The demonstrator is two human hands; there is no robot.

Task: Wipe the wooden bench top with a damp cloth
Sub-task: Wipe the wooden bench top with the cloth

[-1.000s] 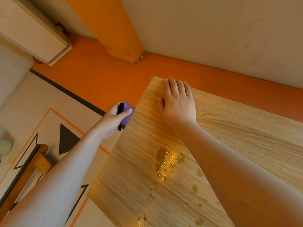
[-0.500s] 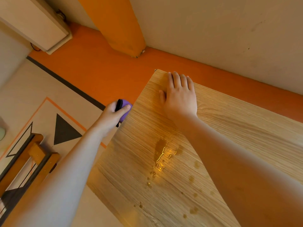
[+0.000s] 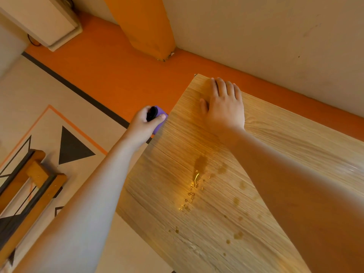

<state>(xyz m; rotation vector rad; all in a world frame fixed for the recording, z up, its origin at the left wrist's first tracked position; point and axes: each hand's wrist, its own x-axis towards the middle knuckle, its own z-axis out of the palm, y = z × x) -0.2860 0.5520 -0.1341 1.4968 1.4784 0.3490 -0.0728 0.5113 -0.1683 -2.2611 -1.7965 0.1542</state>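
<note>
As left hand point(image 3: 141, 126) half-hides purple thing point(image 3: 161, 113) | right hand point(image 3: 224, 112) flat on bench point(image 3: 206, 229)

An orange pillar point(image 3: 143, 26) stands on an orange floor band point(image 3: 110, 75). Left of the pillar sits a cream box-shaped unit point(image 3: 39, 18), and right of it is a cream wall point(image 3: 256, 26). Below and left of the pillar, a black stripe point(image 3: 78, 91) borders pale flooring marked with a black triangle point(image 3: 72, 146). Farther that way lies a wooden frame point(image 3: 37, 174).

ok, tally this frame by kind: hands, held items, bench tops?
Hands: 2 (left hand, right hand)
Held items: 1 (purple item, in the left hand's grip)
Bench tops: 1 (wooden bench top, right hand flat on it)
Total: 4
</note>
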